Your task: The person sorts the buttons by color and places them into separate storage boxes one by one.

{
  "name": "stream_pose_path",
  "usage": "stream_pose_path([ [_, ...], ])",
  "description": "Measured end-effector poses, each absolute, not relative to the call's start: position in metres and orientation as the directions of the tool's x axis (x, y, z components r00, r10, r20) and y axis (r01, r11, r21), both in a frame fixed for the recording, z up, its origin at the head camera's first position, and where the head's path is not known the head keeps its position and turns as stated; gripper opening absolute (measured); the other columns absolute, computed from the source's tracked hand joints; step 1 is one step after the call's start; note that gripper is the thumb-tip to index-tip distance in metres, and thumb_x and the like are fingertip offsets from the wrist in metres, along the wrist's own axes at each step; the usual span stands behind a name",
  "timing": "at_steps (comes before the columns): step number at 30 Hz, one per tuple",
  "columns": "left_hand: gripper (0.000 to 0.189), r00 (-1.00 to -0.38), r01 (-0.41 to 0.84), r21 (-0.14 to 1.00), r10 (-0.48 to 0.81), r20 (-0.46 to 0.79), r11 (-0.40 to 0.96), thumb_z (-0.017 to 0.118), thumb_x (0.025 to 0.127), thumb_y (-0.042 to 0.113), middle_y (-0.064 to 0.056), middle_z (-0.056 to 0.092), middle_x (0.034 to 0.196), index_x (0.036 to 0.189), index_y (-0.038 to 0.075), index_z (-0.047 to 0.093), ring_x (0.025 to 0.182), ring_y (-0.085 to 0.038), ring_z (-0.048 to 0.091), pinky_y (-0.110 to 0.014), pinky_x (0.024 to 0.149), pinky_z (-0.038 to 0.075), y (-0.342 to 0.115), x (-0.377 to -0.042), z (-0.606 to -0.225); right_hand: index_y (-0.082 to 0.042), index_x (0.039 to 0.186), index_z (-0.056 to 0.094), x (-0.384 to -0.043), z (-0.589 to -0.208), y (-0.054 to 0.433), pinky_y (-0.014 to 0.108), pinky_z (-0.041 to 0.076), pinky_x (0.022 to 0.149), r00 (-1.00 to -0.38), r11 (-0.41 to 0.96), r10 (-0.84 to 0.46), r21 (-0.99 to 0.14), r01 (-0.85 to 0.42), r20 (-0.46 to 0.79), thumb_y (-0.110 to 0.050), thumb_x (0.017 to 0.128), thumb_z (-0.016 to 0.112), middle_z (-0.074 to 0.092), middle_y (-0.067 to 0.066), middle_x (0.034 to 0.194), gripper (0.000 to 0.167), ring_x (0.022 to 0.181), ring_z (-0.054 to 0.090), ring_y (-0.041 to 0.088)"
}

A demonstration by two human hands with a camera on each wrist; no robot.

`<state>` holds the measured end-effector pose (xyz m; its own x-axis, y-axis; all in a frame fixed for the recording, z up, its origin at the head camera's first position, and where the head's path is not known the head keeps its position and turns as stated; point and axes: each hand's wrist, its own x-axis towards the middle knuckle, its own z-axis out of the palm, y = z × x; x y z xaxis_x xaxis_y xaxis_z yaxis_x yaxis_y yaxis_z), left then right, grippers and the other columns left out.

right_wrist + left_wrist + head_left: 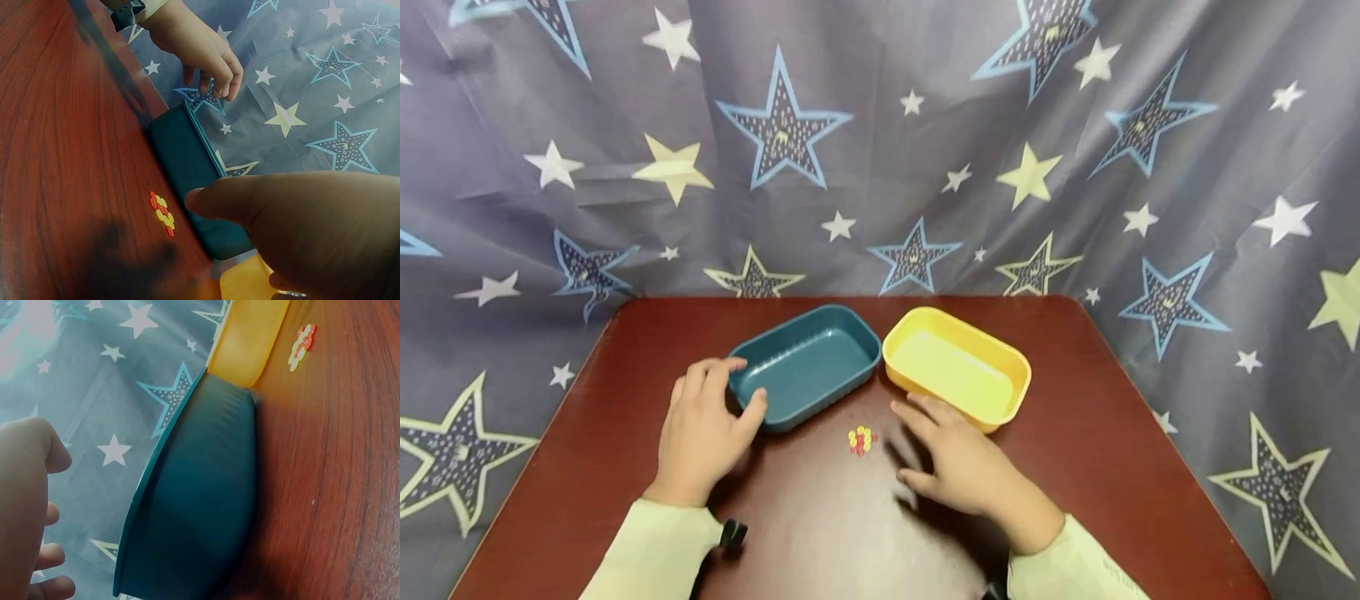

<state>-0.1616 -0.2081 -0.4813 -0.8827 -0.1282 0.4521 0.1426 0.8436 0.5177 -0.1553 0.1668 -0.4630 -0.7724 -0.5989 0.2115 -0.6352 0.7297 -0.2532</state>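
A dark teal tray (808, 367) lies slanted on the table, and beside it on the right is a yellow tray (955, 367). My left hand (703, 425) hovers at the teal tray's left end with thumb and fingers apart; in the left wrist view a gap separates the hand (25, 506) from the rim. My right hand (958, 462) is held above the table by the yellow tray's near side, its fingers loosely spread and holding nothing. Between the hands, in front of the trays, sits a small cluster of red and yellow round pieces (861, 440), also seen in the right wrist view.
The reddish-brown wooden table (820, 533) reaches back to a grey curtain (880, 167) printed with stars, which also hangs along both sides. A dark strap piece (733, 533) shows at the left cuff.
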Motion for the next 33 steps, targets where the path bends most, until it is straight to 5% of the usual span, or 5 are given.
stream_pose_path([
  [16,0.047,-0.904,0.016,0.629,-0.257,0.34,0.777,0.076,0.104,0.038,-0.02,0.058,0.141,0.143,0.015,0.065,0.124,-0.04,0.056,-0.064,0.098,0.053,-0.22,-0.159,-0.49,-0.017,0.168,0.052,-0.152,-0.468,0.161,0.051,0.053,0.126,-0.785,0.727,-0.597,-0.304,-0.616,0.162,-0.045,0.09,0.094,0.058,0.015,0.164,0.093,0.152,0.058,0.033],
  [24,0.049,-0.918,-0.137,0.816,-0.381,0.108,0.561,0.067,0.106,0.029,-0.012,0.052,0.122,0.151,0.016,0.052,0.103,-0.025,0.063,-0.035,0.085,0.049,-0.225,-0.167,-0.496,-0.017,0.168,0.052,-0.154,-0.469,0.157,0.053,0.052,0.127,-0.8,0.735,-0.584,-0.327,-0.594,0.139,-0.045,0.091,0.092,0.058,0.013,0.164,0.091,0.153,0.057,0.034],
  [29,0.057,-0.921,-0.186,0.872,-0.391,0.007,0.454,0.064,0.106,0.024,-0.006,0.05,0.113,0.159,0.016,0.044,0.091,-0.019,0.059,-0.028,0.075,0.047,-0.226,-0.171,-0.502,-0.014,0.167,0.053,-0.158,-0.472,0.153,0.052,0.054,0.125,-0.802,0.731,-0.579,-0.341,-0.591,0.15,-0.042,0.091,0.093,0.06,0.011,0.16,0.09,0.149,0.06,0.033],
  [33,0.063,-0.925,-0.181,0.93,-0.377,-0.05,0.32,0.063,0.105,0.017,-0.004,0.054,0.105,0.163,0.014,0.039,0.078,-0.016,0.063,-0.025,0.069,0.056,-0.226,-0.173,-0.506,-0.013,0.166,0.055,-0.161,-0.475,0.15,0.051,0.056,0.122,-0.806,0.728,-0.573,-0.36,-0.583,0.149,-0.041,0.092,0.092,0.064,0.01,0.155,0.087,0.143,0.064,0.03],
])
